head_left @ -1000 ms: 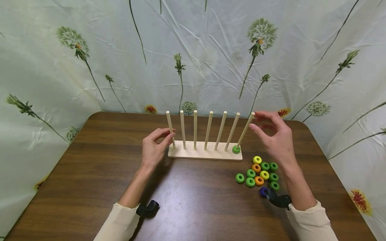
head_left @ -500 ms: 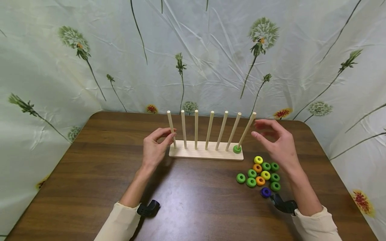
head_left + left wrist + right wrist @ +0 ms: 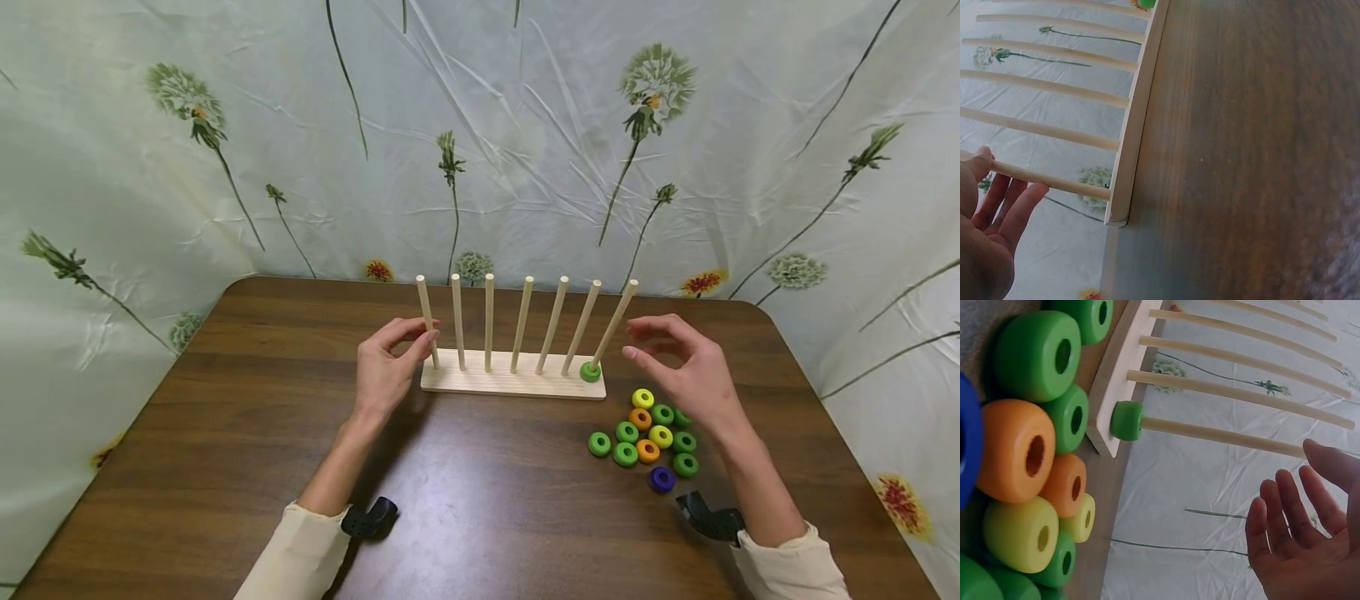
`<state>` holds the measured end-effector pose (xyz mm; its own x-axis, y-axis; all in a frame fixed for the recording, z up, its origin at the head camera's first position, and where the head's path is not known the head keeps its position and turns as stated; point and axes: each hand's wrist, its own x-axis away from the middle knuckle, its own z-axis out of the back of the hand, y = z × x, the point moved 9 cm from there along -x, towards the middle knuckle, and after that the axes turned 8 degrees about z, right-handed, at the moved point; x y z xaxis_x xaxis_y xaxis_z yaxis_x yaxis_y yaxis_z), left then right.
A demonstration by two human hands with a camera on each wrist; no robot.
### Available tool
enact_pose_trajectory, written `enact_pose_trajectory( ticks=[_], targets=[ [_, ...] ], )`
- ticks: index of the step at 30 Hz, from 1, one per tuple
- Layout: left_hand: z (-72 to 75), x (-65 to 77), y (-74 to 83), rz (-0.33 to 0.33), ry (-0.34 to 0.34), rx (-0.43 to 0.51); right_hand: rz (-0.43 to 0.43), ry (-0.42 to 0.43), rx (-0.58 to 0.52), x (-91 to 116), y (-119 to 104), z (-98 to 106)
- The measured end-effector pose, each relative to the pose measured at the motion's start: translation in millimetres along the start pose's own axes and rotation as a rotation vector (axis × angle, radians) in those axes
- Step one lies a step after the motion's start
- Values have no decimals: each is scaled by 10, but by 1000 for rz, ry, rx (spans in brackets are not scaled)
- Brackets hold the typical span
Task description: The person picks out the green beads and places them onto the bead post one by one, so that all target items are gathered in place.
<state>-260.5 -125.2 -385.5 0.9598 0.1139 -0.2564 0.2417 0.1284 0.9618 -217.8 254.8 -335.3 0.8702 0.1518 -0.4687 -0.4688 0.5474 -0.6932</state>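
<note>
A pale wooden rack [image 3: 502,385] with several upright pegs stands on the table. My left hand [image 3: 381,373] pinches the leftmost peg [image 3: 1072,186] between thumb and fingers, about midway up. One green ring [image 3: 590,372] sits at the bottom of the rightmost peg [image 3: 613,325]; the other pegs carry no rings. Just right of that peg is my right hand [image 3: 693,371], its fingers relaxed and holding nothing. In the right wrist view its palm and spread fingers [image 3: 1294,512] show bare, with the thumb seen near the peg's top.
Loose beads lie right of the rack's front: several green rings [image 3: 626,454], two yellow rings [image 3: 642,398], two orange rings [image 3: 648,452] and a blue ring [image 3: 662,479]. The brown table [image 3: 480,517] meets a flower-printed curtain [image 3: 525,150] behind the rack.
My right hand has come away from the rightmost peg and sunk lower, toward the loose rings, partly covering a green one. The left hand keeps its place on the leftmost peg.
</note>
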Motion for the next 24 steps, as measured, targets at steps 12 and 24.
enact_pose_trajectory(
  ticks=[12, 24],
  targets=[
    [1, -3, 9, 5, -7, -19, 7, -70, 32, 94, 50, -102],
    [4, -5, -6, 1, -7, -11, 21, -126, 44, 205, 87, -113]
  ],
)
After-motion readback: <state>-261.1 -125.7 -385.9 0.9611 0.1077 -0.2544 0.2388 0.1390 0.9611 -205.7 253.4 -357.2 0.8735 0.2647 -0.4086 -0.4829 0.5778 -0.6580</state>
